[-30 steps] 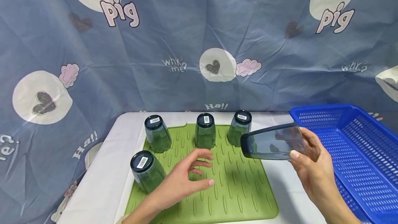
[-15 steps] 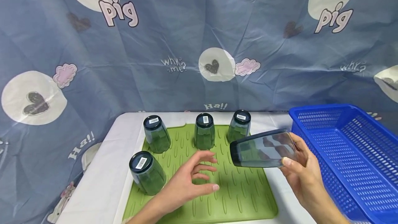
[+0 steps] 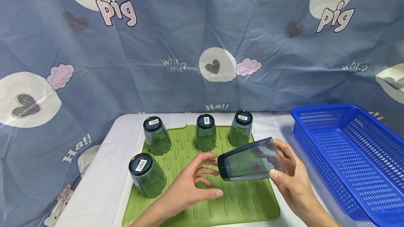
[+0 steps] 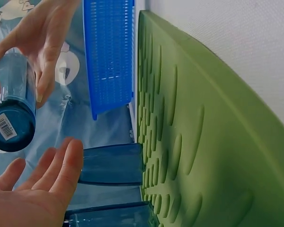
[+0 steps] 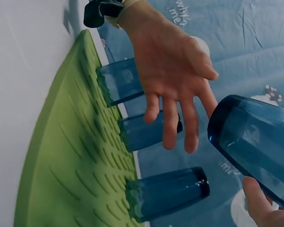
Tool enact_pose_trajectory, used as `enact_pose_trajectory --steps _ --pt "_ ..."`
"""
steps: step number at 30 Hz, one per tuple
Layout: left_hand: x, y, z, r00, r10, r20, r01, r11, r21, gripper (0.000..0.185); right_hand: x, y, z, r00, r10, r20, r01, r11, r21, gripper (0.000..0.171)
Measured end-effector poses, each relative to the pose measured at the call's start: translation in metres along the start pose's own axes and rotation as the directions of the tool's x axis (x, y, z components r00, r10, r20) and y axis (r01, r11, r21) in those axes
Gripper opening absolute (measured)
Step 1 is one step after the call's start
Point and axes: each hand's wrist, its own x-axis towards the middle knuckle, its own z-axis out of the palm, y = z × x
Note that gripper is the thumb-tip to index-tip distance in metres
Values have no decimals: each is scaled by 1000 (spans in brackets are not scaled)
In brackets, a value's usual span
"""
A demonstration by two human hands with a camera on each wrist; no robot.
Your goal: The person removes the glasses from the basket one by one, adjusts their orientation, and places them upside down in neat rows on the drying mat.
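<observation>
My right hand (image 3: 291, 179) grips a blue-tinted drinking glass (image 3: 250, 160) near its rim, thumb on the near side. The glass lies nearly sideways above the green drying mat (image 3: 233, 204), its dark base pointing left. Close to that base, my left hand (image 3: 192, 181) is held with fingers spread and slightly bent, holding nothing. A barcode sticker (image 4: 4, 126) shows on the glass's base in the left wrist view. Upside down on the mat stand several matching glasses, including a front-left glass (image 3: 148, 176), a back-left glass (image 3: 157, 136), a back-middle glass (image 3: 206, 134) and a back-right glass (image 3: 240, 129).
A blue plastic basket (image 3: 318, 150) with perforated walls stands to the right of the mat. White cloth (image 3: 101, 171) covers the table, and a patterned blue curtain (image 3: 176, 90) hangs behind it.
My right hand has carried the glass leftward and a little down, from beside the basket to over the mat, its base now near my left fingers. The left hand has shifted slightly right.
</observation>
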Motion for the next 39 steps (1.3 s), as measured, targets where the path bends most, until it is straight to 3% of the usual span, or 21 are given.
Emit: enact_pose_trajectory --steps 7,13,23,30,35,39 --pt "0 -1 2 999 13 37 -12 999 -37 78 -3 9 5 999 30 14 -30 998 -51 62" --pt "-2 -2 3 998 -27 60 30 998 -59 75 -3 12 13 998 18 68 -17 1000 -23 60" --pt "-3 0 6 998 -58 4 58 997 -40 71 -2 14 16 994 35 102 -28 998 -63 59" --pt "-3 0 8 996 -64 -63 64 998 -4 62 -4 15 12 992 109 67 -102 989 -105 59" --pt "-4 0 7 994 -54 -90 56 998 16 65 -3 14 10 989 86 121 -75 993 -93 60" --pt "-4 0 5 995 -43 -95 45 999 20 66 -1 14 9 989 73 126 -55 989 -141 59"
